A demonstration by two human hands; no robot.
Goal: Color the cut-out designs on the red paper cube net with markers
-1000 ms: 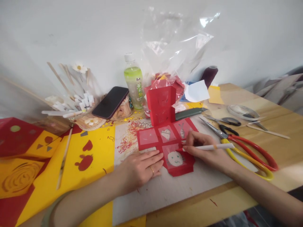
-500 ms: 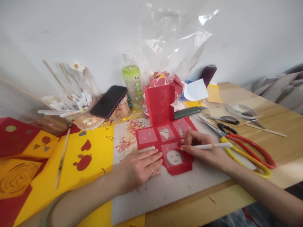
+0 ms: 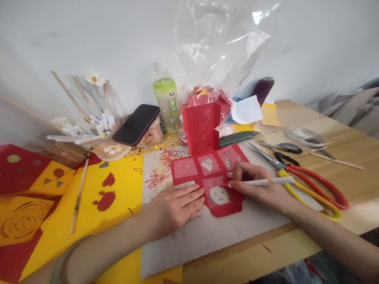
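Observation:
A red paper box template (image 3: 226, 211) lies unfolded on a grey board (image 3: 219, 240), its rear panel bent upright. Clear film covers its cut-out windows, among them a heart, a rabbit shape and a smiling round face (image 3: 219, 195). My left hand (image 3: 177, 207) rests flat at the template's left edge, fingers stretched out and holding nothing. In my right hand (image 3: 254, 181) is a white marker pen (image 3: 266, 182), pinched between thumb and fingers. Its red tip is at the upper right of the round face; whether it touches the film I cannot tell.
Red-and-yellow-handled scissors (image 3: 314, 185) lie to the right, with smaller black scissors (image 3: 288, 147) behind. A green bottle (image 3: 166, 96), a phone (image 3: 137, 125) and a clear plastic bag (image 3: 219, 51) stand at the back. Yellow paper (image 3: 124, 177) covers the left side.
The view has shifted slightly. Both hands keep nearly the same place on the red template, the pen tip still beside the round face.

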